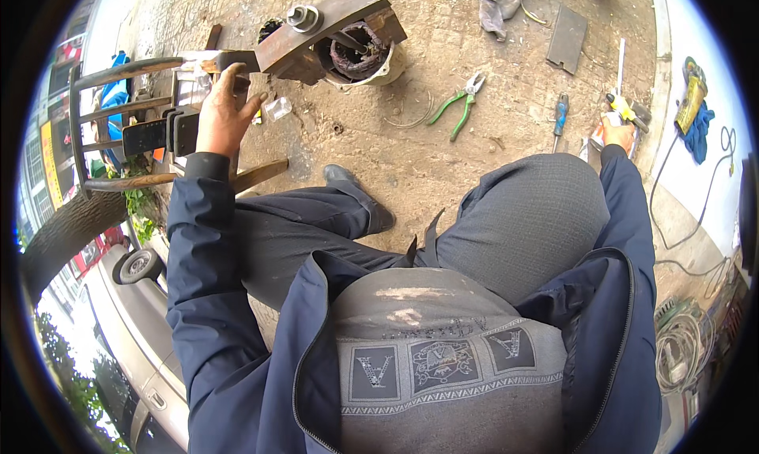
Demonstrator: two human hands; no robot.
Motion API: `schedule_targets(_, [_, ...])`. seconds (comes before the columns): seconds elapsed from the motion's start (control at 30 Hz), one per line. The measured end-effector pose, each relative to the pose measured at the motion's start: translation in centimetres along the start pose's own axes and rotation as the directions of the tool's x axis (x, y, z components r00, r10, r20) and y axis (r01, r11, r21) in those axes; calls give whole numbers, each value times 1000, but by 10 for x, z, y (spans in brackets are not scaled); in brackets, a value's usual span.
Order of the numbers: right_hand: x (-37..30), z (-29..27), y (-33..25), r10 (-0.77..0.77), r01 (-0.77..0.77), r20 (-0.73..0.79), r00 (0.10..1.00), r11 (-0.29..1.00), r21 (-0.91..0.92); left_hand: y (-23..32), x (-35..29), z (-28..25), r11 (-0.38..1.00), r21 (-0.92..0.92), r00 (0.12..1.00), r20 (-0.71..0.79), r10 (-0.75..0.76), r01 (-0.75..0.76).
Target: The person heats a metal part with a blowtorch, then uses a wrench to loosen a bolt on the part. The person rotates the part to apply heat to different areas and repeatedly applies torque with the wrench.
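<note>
- Your grey sweater (451, 410) bears framed letter motifs and a crest across its front.
- The wooden chair frame (126, 106) lies by your left hand (223, 114); your thumb stands apart from your forefinger, though you cannot tell whether the other fingers grip.
- The thick steel bar (348, 10), carrying a large bolt and nut (303, 19), reaches from just ahead of that hand across the motor housing (389, 73), which sits to its front right.
- Your right hand (618, 135), well apart from the housing, is beside a yellow-and-black tool (627, 109); its grip cannot be told.
- Green-handled pliers (460, 114) lie open between your hands.
</note>
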State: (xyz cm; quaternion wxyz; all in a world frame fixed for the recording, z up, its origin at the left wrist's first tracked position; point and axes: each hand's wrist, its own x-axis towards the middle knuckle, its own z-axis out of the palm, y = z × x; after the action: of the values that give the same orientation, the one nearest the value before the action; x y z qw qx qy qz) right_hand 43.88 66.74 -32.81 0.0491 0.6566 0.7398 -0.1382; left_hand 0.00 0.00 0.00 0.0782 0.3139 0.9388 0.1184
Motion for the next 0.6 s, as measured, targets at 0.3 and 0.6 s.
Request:
schedule_targets(0.3, [8,33,11,110,-108,-76,991,994,29,30,-70,13,999,-32,877,481,5,12])
schedule_targets(0.6, [-77,-29,-20,-242,323,-216,946,661,677,143,-45,78,917,-362,875,372,308,-169])
